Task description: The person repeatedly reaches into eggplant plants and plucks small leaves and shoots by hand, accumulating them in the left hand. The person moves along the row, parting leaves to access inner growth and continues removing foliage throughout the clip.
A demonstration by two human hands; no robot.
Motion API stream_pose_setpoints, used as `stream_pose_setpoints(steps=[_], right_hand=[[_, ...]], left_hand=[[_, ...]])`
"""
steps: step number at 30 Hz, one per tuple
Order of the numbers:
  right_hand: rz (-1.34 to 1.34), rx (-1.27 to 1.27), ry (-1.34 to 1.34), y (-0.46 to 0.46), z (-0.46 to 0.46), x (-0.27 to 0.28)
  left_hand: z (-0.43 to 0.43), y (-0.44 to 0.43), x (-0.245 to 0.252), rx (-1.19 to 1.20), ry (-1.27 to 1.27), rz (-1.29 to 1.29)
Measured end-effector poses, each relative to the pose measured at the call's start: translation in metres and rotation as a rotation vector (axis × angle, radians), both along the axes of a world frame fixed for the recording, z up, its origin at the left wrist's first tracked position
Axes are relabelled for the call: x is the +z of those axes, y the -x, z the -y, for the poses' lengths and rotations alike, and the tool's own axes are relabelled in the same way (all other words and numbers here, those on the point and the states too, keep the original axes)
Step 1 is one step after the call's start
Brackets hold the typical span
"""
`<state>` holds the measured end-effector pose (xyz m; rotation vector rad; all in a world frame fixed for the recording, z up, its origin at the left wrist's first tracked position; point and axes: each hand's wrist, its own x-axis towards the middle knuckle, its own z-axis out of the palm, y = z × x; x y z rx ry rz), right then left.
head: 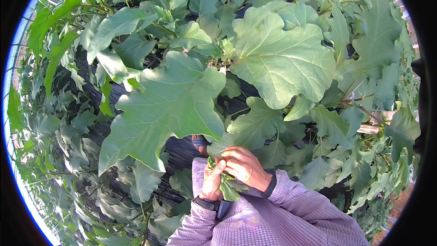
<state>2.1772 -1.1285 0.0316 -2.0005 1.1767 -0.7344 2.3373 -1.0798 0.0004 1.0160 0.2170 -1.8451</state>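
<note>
My left hand (pixel 212 180) grips a small bunch of green leaves (pixel 229 189) close to my body, with the leaf tips hanging below my thumb. Bent over the same bunch, my right hand (pixel 248 166) has its fingertips against the leaves beside my left thumb. Exactly what the right fingertips pinch is partly hidden. Just beyond the hands grow eggplant plants. One large lobed eggplant leaf (pixel 170 109) spreads up and left of my hands, and another broad leaf (pixel 283 54) stands farther up and right.
Dense foliage surrounds me on both sides. Dark plastic mulch film (pixel 184 153) shows between the plants. Near my hands is a foot in a sandal (pixel 199 143). A small purple flower (pixel 352 96) sits on a stem at right. Netting (pixel 17 54) runs along the left edge.
</note>
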Motion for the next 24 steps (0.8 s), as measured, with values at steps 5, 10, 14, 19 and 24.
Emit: stream_pose_setpoints(steps=[5, 10, 14, 19, 24], right_hand=[[0.211, 0.037, -0.488, -0.048, 0.032, -0.008], [0.558, -0.34, -0.734, -0.147, 0.113, -0.027], [0.629, -0.557, -0.41, -0.231, 0.19, -0.024], [0.435, -0.934, -0.237, -0.251, 0.265, -0.011], [0.21, -0.975, -0.012, -0.232, 0.318, -0.02]], left_hand=[[0.04, -0.065, 0.007, -0.027, 0.005, -0.088], [0.12, -0.184, -0.002, -0.017, -0.002, 0.024], [0.143, -0.28, -0.002, -0.007, -0.027, 0.003], [0.165, -0.342, 0.001, -0.01, -0.077, -0.009], [0.184, -0.35, 0.016, -0.181, -0.031, 0.105]])
